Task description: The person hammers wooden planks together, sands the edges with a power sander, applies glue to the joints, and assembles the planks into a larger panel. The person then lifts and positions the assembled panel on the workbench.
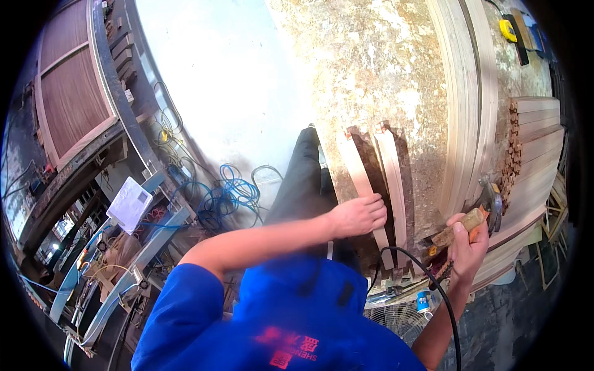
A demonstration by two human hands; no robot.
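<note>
Left hand point(359, 216): fingers curled over the near strip point(352, 162), a pale wooden bar on the mottled surface point(346, 68); the thumb is hidden. The near strip runs beneath this hand, its near end showing beyond the fingers.

Right hand point(470, 247): closed around a short wooden block point(458, 227), thumb along its side. A hammer head point(494, 207) shows just beyond this hand; whether the hand also grips the hammer cannot be told.

Second strip point(390, 167): lies just beside the near strip, to its right. Long boards point(467, 93) lie farther right, followed by stacked timber point(537, 145).

Markings: the blue garment point(297, 287) carries red printing on its front, made up of large characters with a line of Latin letters beside them. The blue-and-white can point(423, 302), near the right forearm, bears markings too small to read. The yellow tape measure point(508, 31), at the far right of the surface, shows no legible text at this size. The white box point(130, 205), at the left, has a grey square on its face.
</note>
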